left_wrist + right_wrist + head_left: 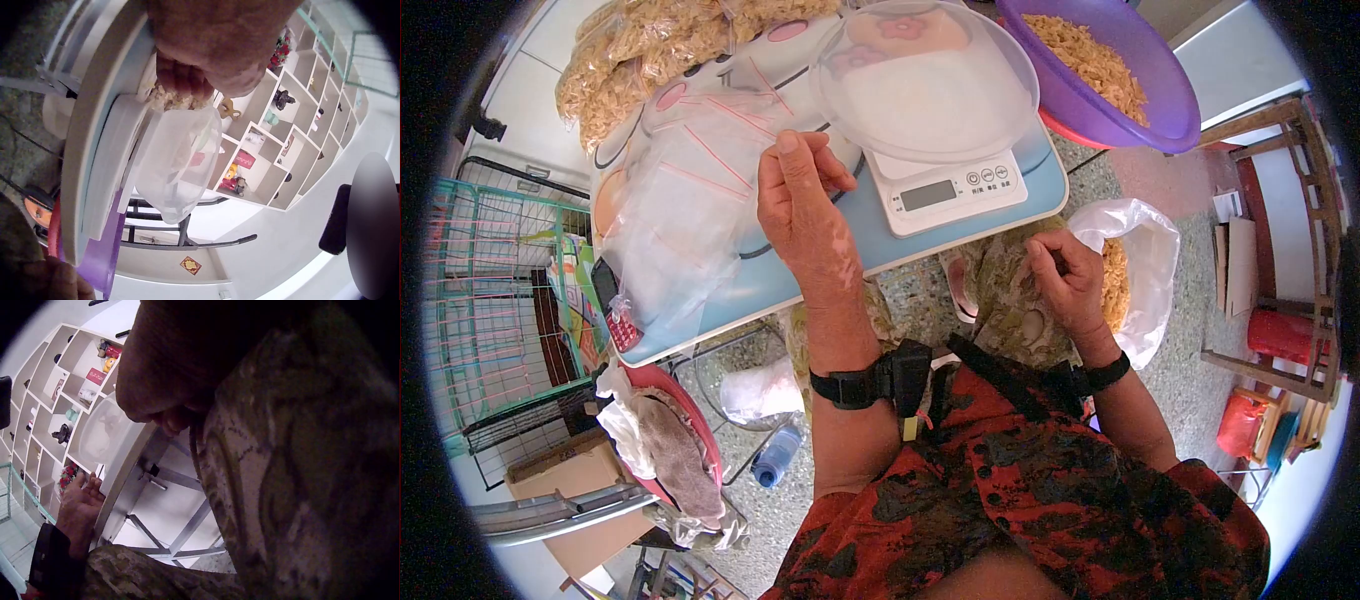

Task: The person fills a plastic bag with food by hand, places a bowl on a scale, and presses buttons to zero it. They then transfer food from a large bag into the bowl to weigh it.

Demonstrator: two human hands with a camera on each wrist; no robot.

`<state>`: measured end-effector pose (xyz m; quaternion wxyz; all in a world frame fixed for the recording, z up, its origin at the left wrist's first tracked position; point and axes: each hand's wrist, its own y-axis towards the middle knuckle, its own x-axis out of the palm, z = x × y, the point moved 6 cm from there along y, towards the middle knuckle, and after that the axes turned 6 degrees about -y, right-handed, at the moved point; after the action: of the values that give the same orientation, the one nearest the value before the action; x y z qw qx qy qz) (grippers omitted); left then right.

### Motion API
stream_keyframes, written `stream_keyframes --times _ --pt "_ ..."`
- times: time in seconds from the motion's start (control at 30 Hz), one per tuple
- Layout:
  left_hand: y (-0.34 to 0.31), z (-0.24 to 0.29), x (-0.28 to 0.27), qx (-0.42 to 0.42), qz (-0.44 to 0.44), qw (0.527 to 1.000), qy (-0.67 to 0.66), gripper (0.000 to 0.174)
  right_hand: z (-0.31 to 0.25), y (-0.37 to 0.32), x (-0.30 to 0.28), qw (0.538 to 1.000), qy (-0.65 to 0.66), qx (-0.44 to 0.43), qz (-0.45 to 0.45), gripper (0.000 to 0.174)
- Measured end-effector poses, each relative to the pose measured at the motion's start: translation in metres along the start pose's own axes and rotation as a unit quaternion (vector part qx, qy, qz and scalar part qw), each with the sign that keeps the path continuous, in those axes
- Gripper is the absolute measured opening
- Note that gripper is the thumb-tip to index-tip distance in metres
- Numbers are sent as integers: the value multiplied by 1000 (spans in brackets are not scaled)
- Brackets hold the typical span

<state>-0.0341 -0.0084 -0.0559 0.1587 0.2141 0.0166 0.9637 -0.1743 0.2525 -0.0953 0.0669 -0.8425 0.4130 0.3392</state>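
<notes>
My left hand (805,205) hovers over the blue table's near side, its fingers loosely bent with nothing in them. Just left of it lies a pile of clear zip bags (685,215) with red seal strips. A white digital kitchen scale (960,195) stands to its right, bearing a wide translucent plastic bowl (930,110). That bowl (178,156) also shows side-on in the left wrist view. Below the table's edge, my right hand (1065,280) is by the camouflage-trousered knee (1015,310), fingers loosely curled and holding nothing.
Bags filled with yellowish flakes (625,75) lie at the table's back left. A purple basin (1175,115) of flakes stands at the back right. On the floor at right is an open white sack (1150,265) with similar flakes. A water bottle (777,455) lies lower left.
</notes>
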Motion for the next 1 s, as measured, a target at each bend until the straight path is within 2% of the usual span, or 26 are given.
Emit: stream_keyframes --times 0.67,0.83,0.93,1.0 --pt "1 -3 -2 2 -3 1000 -22 38 -1 0 0 1000 8 22 -10 11" --pt "-1 3 -1 7 6 1000 1 36 -7 0 -1 1000 -1 5 -6 11" --pt "-5 11 1 21 9 1000 1 31 -7 0 0 1000 -21 18 -11 11" --pt "-8 28 -5 83 53 993 69 29 -5 1 0 999 -28 15 -8 11"
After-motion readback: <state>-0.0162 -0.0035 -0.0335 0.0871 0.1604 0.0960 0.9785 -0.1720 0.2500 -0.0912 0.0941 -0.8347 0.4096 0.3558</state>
